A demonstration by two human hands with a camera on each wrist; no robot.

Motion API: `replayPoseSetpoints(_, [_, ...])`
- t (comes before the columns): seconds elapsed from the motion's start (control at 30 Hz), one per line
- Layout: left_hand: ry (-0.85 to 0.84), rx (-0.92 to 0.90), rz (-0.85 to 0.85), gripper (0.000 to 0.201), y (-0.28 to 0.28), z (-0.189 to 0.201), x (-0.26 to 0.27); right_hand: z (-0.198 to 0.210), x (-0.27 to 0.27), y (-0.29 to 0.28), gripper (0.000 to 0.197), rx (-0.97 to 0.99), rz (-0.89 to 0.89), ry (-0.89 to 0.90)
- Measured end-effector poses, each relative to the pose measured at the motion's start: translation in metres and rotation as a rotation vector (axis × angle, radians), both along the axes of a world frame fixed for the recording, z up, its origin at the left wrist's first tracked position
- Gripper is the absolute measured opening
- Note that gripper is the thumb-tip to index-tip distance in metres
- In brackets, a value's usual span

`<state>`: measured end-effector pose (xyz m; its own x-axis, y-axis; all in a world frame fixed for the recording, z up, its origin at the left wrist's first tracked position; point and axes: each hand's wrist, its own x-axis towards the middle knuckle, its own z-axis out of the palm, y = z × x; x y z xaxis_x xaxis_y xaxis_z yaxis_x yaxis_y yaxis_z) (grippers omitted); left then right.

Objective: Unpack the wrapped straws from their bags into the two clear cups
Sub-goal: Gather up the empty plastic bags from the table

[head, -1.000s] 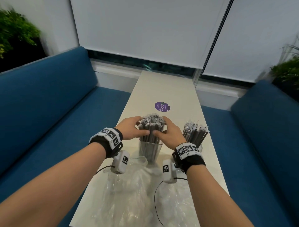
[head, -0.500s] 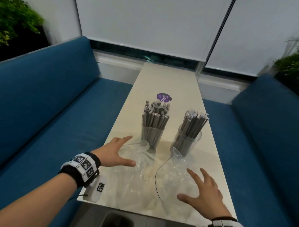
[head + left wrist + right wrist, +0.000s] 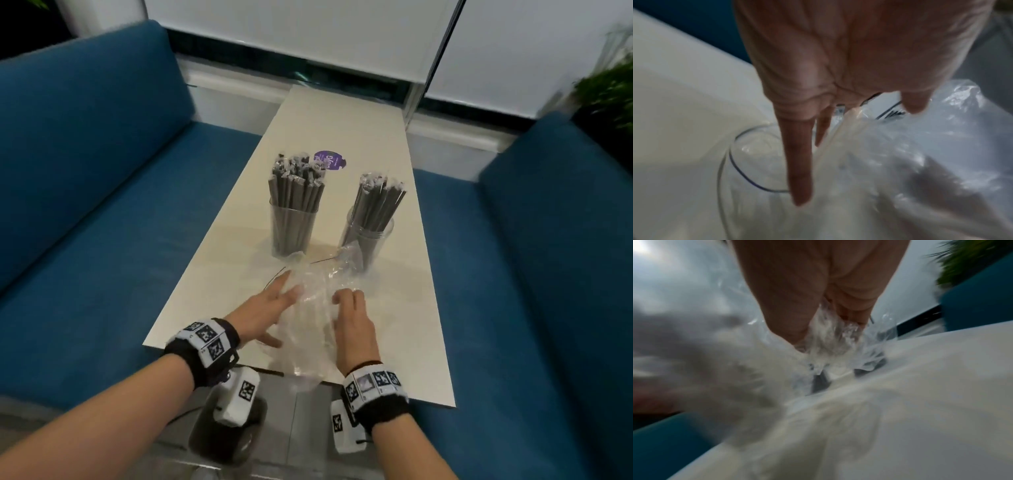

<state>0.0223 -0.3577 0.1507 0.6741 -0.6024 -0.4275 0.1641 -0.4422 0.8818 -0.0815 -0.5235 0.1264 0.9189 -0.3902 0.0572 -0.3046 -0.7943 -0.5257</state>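
Observation:
Two clear cups stand on the white table, each packed with grey wrapped straws: the left cup and the right cup. In front of them lie crumpled empty clear plastic bags. My left hand lies with straight fingers against the bags' left side; the left wrist view shows its fingers stretched over the plastic. My right hand has its fingers curled into the plastic, and the right wrist view shows bunched plastic gripped between thumb and fingers.
Blue sofas flank the narrow table on both sides. A purple round sticker lies behind the left cup. A thin black cord runs across the table near the bags. A dark round object sits on the floor below the near edge.
Both hands left the straws in the left cup, drew back toward the near table edge, and came together on the empty bags. The right hand now grips the plastic.

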Motion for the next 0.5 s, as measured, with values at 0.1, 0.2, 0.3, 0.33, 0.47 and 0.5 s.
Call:
replayPoseSetpoints(0.1, [-0.066,-0.143,0.054,0.077,-0.016,0.005,-0.023,0.017,0.002,0.017,0.023,0.199,0.247,0.051])
replayPoseSetpoints(0.2, [-0.048,-0.236,0.241,0.055,-0.009,0.014,-0.035,0.039,-0.021,0.01,0.044,0.535,0.453,0.095])
replayPoseSetpoints(0.3, [-0.036,-0.28,0.452,0.03,0.006,0.021,-0.048,0.061,-0.055,-0.01,0.063,0.707,0.62,0.055])
replayPoseSetpoints(0.33, [-0.035,-0.277,0.544,0.031,0.01,0.019,-0.049,0.067,-0.065,-0.017,0.068,0.675,0.67,-0.008])
replayPoseSetpoints(0.47, [0.146,-0.524,0.855,0.051,0.02,0.028,-0.064,0.063,-0.081,-0.03,0.097,0.089,0.903,-0.099])
replayPoseSetpoints(0.5, [0.174,-0.572,0.864,0.054,0.019,0.031,-0.071,0.057,-0.078,-0.028,0.094,0.001,0.93,-0.12])
